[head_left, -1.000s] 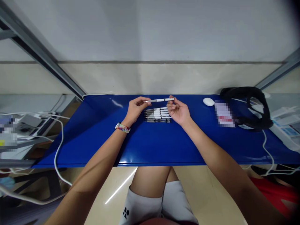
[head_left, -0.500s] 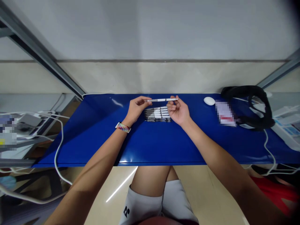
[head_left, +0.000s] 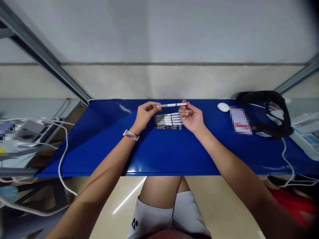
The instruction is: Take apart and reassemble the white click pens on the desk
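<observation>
Head view: one pen [head_left: 169, 105] is held roughly level above the far half of a blue table [head_left: 169, 152], close to its back edge as seen, where the wall [head_left: 174, 79] rises. Left hand [head_left: 144, 116]: grip pinching the pen's tapered end between thumb and fingers. Right hand [head_left: 193, 118]: grip pinching the opposite end, remaining fingers curled. Row of pens [head_left: 168, 121] lies side by side just below, its right ends partly behind the right hand; contact there cannot be told. Room: blue surface stretches from the row to the straight front edge, and leftward beyond the left wrist; on the right, a white oval object [head_left: 223, 107] and a blurred packet [head_left: 240, 120] bound the space, with a black strap [head_left: 274, 129] beyond. Materials: table top smooth and glossy, showing light streaks; held pen slim, white-barrelled, grey towards the left, dark band near the right; row mixes white and dark barrels; strap thick, matt, looped; bracelet [head_left: 131, 134] on the left wrist multicoloured, banded.
</observation>
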`<state>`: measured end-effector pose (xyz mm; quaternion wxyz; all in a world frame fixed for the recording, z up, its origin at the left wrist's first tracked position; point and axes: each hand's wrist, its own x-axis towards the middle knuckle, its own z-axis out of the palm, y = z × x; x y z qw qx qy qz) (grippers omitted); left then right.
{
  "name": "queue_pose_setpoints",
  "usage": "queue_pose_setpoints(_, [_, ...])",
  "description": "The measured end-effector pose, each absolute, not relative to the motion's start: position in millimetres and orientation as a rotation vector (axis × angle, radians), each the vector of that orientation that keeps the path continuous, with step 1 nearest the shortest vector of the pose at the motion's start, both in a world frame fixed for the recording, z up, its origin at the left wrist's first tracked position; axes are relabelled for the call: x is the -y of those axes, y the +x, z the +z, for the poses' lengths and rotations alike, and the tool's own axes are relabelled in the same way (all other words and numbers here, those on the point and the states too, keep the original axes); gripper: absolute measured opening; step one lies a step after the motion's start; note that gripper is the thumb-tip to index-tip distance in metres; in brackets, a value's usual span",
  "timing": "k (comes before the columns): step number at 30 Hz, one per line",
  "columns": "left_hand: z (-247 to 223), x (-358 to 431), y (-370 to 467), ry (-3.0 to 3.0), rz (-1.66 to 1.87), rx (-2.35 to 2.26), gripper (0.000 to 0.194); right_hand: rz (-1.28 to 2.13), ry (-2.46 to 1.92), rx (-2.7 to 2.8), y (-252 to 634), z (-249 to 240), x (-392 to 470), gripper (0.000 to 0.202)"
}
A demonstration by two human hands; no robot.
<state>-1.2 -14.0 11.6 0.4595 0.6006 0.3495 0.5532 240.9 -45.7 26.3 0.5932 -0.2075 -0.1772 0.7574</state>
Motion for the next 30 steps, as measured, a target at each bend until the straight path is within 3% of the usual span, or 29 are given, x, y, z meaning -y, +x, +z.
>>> queue_pose_setpoints(5, [11.5,13.3,-2.4,1.479,1.369,-0.869,0.026,1.752,-0.482,0.403,239.8,27.3,46.7,0.019])
queue_pose_setpoints(30, [8.3,11.9,-3.2,1.472,1.37,-0.932,0.029,1.721,-0.561,0.418,236.2,25.6,44.7,0.012])
